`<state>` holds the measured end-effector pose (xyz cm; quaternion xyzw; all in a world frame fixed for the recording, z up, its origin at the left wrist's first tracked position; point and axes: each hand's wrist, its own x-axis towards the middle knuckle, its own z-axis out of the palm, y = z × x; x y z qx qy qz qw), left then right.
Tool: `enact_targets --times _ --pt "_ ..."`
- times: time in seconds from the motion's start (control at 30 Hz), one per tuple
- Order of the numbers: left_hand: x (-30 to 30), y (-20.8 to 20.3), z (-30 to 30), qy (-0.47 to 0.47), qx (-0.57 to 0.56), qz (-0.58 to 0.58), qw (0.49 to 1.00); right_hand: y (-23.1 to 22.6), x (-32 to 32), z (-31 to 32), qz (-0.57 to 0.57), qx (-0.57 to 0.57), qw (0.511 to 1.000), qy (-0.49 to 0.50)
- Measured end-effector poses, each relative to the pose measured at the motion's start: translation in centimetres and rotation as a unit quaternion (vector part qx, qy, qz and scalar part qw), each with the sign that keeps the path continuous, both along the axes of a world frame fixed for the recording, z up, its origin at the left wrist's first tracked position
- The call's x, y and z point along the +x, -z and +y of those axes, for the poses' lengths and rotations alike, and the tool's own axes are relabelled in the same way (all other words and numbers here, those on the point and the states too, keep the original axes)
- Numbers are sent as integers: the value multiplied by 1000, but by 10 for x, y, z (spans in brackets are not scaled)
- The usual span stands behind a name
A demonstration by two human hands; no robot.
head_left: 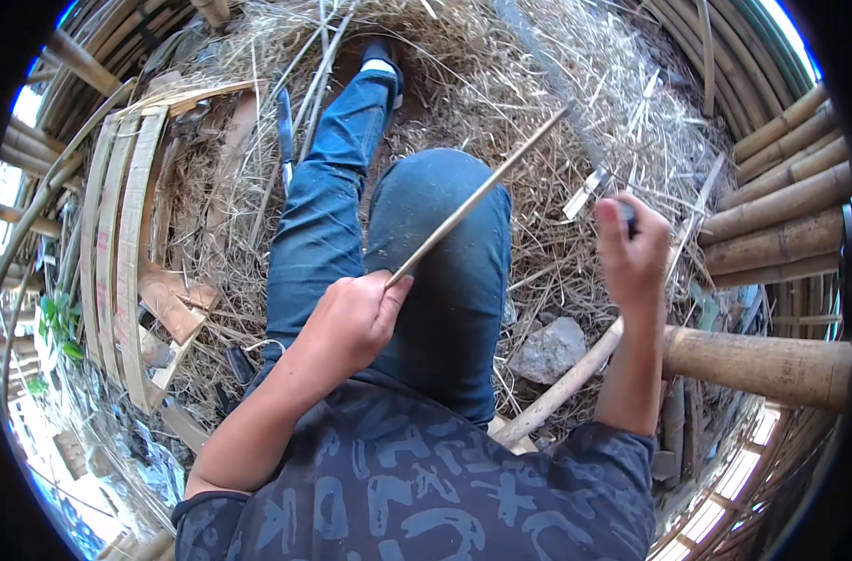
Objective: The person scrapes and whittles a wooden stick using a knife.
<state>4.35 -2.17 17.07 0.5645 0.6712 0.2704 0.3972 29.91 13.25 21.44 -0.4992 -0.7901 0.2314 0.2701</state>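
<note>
My left hand (pixel 353 316) is closed around the near end of a thin bamboo stick (pixel 487 185). The stick slants up and to the right across my bent right knee. Over the straw to the right, my right hand (pixel 634 245) grips the dark handle of a long-bladed tool, its thumb raised along the side. A long grey blade (pixel 552 79) seems to run from it toward the top edge; its exact kind I cannot make out. The stick's far tip lies close to this blade in the picture, and whether they touch I cannot tell.
Dry straw (pixel 463 103) covers the ground. A slatted wooden pallet (pixel 117 252) and a narrow blue-and-silver tool (pixel 287 140) lie left. Near my right arm are a grey rock (pixel 549 351), a pale pole (pixel 562 393) and a thick bamboo pole (pixel 763 365). Bamboo walls (pixel 781 206) surround me.
</note>
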Motion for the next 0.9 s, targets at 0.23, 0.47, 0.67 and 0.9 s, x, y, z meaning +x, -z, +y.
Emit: enact_targets --times 0.23,0.47,0.67,0.9 --pt "13 6 2 -38 52 131 989 1 -53 -17 -212 116 964 -108" --pt "12 9 -2 -75 81 161 981 10 -32 21 -219 143 956 -135" --pt "-1 15 -16 -88 94 147 981 0 99 109 -251 164 923 240" --pt "-1 6 -14 -77 77 166 980 12 27 21 111 -74 985 110"
